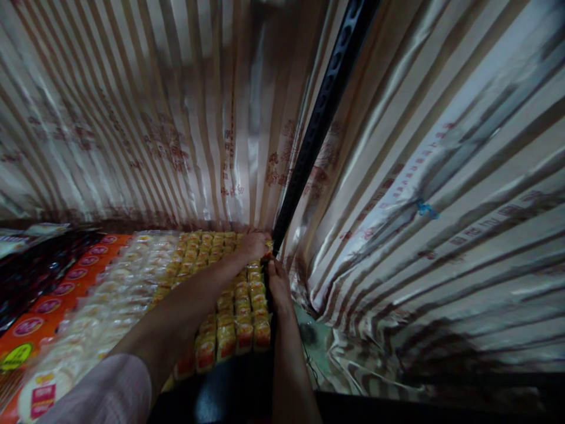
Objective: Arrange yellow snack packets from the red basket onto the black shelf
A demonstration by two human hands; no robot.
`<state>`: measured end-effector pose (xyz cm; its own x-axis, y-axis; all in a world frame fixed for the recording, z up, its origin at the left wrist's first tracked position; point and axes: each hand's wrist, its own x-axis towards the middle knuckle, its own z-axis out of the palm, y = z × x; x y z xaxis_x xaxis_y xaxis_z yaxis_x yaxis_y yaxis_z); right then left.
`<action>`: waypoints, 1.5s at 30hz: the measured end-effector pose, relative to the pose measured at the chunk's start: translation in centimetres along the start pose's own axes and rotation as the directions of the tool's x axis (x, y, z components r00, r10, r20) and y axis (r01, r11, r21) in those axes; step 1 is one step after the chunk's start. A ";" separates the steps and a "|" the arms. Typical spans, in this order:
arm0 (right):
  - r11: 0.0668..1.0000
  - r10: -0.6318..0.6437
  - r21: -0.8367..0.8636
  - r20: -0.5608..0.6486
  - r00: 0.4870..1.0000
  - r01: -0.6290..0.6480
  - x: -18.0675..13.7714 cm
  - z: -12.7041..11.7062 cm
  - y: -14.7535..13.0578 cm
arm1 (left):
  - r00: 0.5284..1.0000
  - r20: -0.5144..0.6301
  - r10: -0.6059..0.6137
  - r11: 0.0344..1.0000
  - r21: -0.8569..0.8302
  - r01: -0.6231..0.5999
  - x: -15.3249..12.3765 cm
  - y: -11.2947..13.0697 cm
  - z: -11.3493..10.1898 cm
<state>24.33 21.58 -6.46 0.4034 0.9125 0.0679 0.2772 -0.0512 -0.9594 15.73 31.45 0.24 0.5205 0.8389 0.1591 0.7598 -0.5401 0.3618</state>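
Rows of small yellow and red snack packets lie packed side by side on a shelf. My left hand reaches across them to the far right corner, its fingers closed on a yellow packet beside a black perforated metal post. My right hand lies along the right edge of the packet rows. Its fingers point at the same corner and its fingertips meet the left hand; its grip is hidden. A pale pink sleeve covers my left upper arm.
Left of the yellow packets lie clear bags of pale snacks, then orange packs and dark packs. A shiny striped curtain hangs behind the shelf and fills the right side. The dark shelf edge is near me.
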 end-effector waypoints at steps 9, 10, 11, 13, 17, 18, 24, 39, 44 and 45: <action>0.997 0.040 -0.068 0.019 0.999 -0.039 -0.5 0.2 -0.8 | 0.999 0.026 0.029 0.995 0.095 -0.032 0.0 -0.2 -0.1; 0.998 0.029 -0.063 0.027 0.999 -0.028 -0.5 0.2 -0.8 | 0.999 0.026 0.029 0.995 0.099 -0.031 0.0 -0.2 0.0; 0.998 0.025 -0.060 0.036 0.999 -0.023 -0.6 0.1 -0.8 | 0.999 0.019 0.029 0.994 0.103 -0.030 0.1 -0.2 0.1; 0.997 0.043 -0.069 0.035 0.998 -0.040 -0.6 0.1 -0.9 | 1.000 0.001 0.023 0.994 0.106 -0.023 0.0 -0.2 0.3; 0.997 0.055 -0.057 0.041 0.998 -0.053 -0.5 0.1 -1.0 | 1.000 -0.003 -0.004 0.998 0.057 0.004 -0.1 0.0 0.3; 0.997 0.053 -0.053 0.054 0.997 -0.050 -0.5 0.1 -1.1 | 1.000 0.005 -0.017 0.999 0.042 0.017 -0.2 0.1 0.2; 0.994 0.103 -0.051 0.046 0.994 -0.101 -0.3 0.1 -0.9 | 0.994 0.045 -0.104 0.995 0.011 0.103 -0.2 0.3 0.1; 0.985 0.170 -0.009 0.042 0.985 -0.170 -0.5 0.4 -1.1 | 0.994 0.001 -0.106 0.994 -0.022 0.106 0.0 0.2 0.6; 0.993 0.115 0.010 0.024 0.993 -0.115 -0.6 0.4 -0.5 | 0.990 -0.127 -0.054 0.992 -0.120 0.039 -0.9 0.7 -0.5; 0.995 0.103 -0.001 0.017 0.995 -0.103 -0.8 0.3 -0.6 | 0.985 -0.164 -0.044 0.991 -0.136 0.022 -1.2 1.0 -0.7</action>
<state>23.59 20.99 -6.02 0.4154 0.9089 -0.0361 0.2353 -0.1457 -0.9609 15.59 29.90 1.09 0.4155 0.8615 0.2919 0.7111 -0.5078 0.4863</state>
